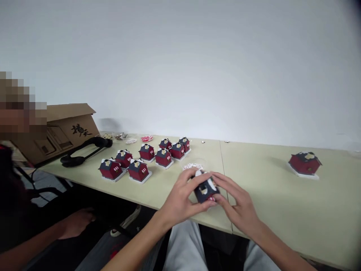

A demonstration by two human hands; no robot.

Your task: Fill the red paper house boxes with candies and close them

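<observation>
- Two hands meet at the near edge of the desk (254,210): your left hand (177,205) and your right hand (239,207) both close around one small paper house (205,190).
- Your left fingers (187,180) wrap its left side, with the thumb pressed under the front; your right fingers (222,180) curl over its right side. Both sets grip the house.
- You hold the house just above the desk edge, tilted so its dark blue roof faces up and toward you. A strip of red wall shows at the bottom. You cannot tell which way its long axis runs, because your fingers cover the ends.
- Just behind your hands sits a shallow clear dish (193,166) holding small white and red bits.
- Eight finished red houses with blue roofs (146,160) stand in a loose group to the left, each on a white base.
- One more finished house (304,163) stands alone, well apart to the right.
- Farther left lie a black handle-shaped object (84,150) and an open cardboard box (67,130) with black characters printed on it; you cannot see what is inside.
- Small dishes of parts (131,139) sit near the wall behind the group.
- Another person's hand (76,222) rests below the desk at lower left.
</observation>
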